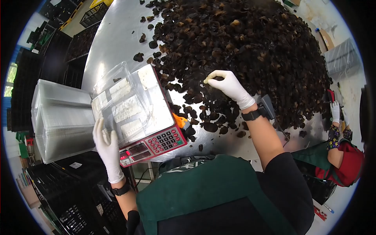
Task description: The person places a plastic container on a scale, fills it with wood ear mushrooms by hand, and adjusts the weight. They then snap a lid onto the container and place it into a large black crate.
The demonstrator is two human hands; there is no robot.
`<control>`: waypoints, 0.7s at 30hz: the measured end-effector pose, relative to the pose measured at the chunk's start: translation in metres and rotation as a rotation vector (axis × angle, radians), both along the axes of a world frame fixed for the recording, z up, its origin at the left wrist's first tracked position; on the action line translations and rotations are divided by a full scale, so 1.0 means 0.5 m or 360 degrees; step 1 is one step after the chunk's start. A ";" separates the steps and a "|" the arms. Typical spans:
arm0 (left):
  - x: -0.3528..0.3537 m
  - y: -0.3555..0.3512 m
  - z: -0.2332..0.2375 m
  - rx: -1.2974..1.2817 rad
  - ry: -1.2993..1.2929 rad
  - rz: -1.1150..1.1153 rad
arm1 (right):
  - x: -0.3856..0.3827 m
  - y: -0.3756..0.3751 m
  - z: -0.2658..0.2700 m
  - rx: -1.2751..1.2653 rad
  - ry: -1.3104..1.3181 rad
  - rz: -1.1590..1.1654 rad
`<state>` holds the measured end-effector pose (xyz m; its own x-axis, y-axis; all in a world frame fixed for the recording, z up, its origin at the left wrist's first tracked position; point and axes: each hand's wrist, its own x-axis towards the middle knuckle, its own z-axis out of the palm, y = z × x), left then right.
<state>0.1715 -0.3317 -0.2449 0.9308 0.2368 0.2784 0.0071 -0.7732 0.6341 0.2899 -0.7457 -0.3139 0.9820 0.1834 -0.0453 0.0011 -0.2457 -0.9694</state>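
My right hand (228, 85), in a white glove, is over the near left part of a big heap of dark wood ear mushrooms (250, 51). Its thumb and forefinger are pinched together; I cannot tell what, if anything, is between them. My left hand (105, 147), also gloved, is at the near left edge of a red digital scale (166, 141), fingers stretched upward and thumb apart. Its fingertips lie by the rim of a clear plastic box (127, 105) resting on the scale's plate. A small dark piece (116, 80) shows at the box's far end.
Nested clear plastic boxes (64, 117) stand left of the scale. An orange-handled tool (181, 121) lies at its right side. Loose mushrooms are scattered on the metal table (111, 41). Black crates (74, 199) are stacked at lower left. Another person (340, 160) works at the right.
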 end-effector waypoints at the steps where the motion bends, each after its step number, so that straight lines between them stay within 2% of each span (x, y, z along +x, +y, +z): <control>1: -0.001 0.002 -0.019 -0.0141 0.0082 -0.0069 | -0.006 0.003 0.027 0.0252 0.0240 0.0058; 3: -0.007 -0.015 -0.026 0.0372 0.0092 -0.0135 | -0.011 0.005 0.058 0.0473 0.0406 0.0140; 5: -0.010 -0.049 -0.019 0.0355 0.0114 -0.0101 | -0.012 0.018 0.084 0.0654 0.0507 0.0199; 10: -0.008 -0.073 -0.034 0.0324 0.0013 -0.0174 | 0.022 0.121 0.186 0.0509 0.0399 0.0628; 13: -0.006 -0.081 -0.033 0.0250 0.0008 -0.0170 | 0.052 0.231 0.227 0.0160 -0.0226 0.1114; 15: -0.006 -0.083 -0.033 0.0227 -0.0003 -0.0178 | 0.043 0.292 0.282 0.0221 0.0251 0.1304; 17: -0.007 -0.089 -0.026 0.0173 -0.0037 -0.0171 | 0.040 0.338 0.296 0.0302 0.0373 0.1332; 19: -0.008 -0.085 -0.026 0.0193 -0.0028 -0.0187 | 0.060 0.372 0.263 0.0451 0.0324 0.1429; 21: -0.011 -0.088 -0.017 0.0141 0.0022 -0.0154 | 0.073 0.395 0.227 0.0590 0.0523 0.1390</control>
<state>0.1661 -0.3755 -0.2532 0.9520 0.1206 0.2814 -0.0623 -0.8236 0.5637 0.3264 -0.5483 -0.2005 0.4457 0.8913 -0.0836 -0.2445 0.0313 -0.9692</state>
